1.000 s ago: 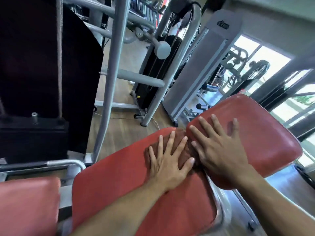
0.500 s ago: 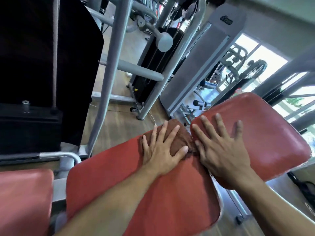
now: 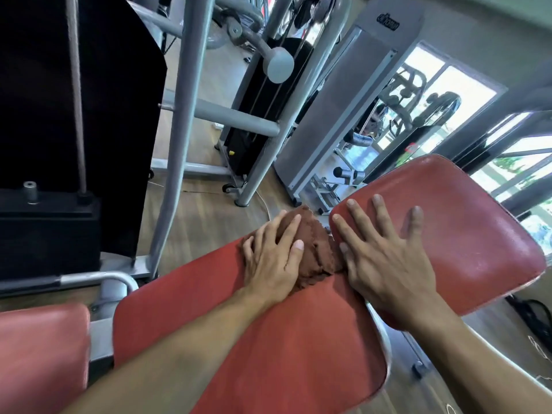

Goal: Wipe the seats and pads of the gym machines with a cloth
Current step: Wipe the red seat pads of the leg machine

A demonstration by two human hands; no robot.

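A brown cloth (image 3: 316, 252) lies bunched at the far edge of the red seat pad (image 3: 254, 339), in the gap beside the raised red back pad (image 3: 466, 234). My left hand (image 3: 273, 255) presses flat on the cloth, fingers straight and reaching over the seat's far edge. My right hand (image 3: 385, 252) rests flat on the back pad with its fingers spread, its thumb side touching the cloth.
Another red pad (image 3: 38, 354) sits at the lower left. A black weight stack (image 3: 44, 222) and grey frame posts (image 3: 179, 130) stand to the left. More grey machines (image 3: 343, 109) fill the back, with wooden floor (image 3: 203, 216) between and windows at the right.
My left hand has slid the cloth forward toward the seat's far edge. The right hand has stayed flat on the back pad.
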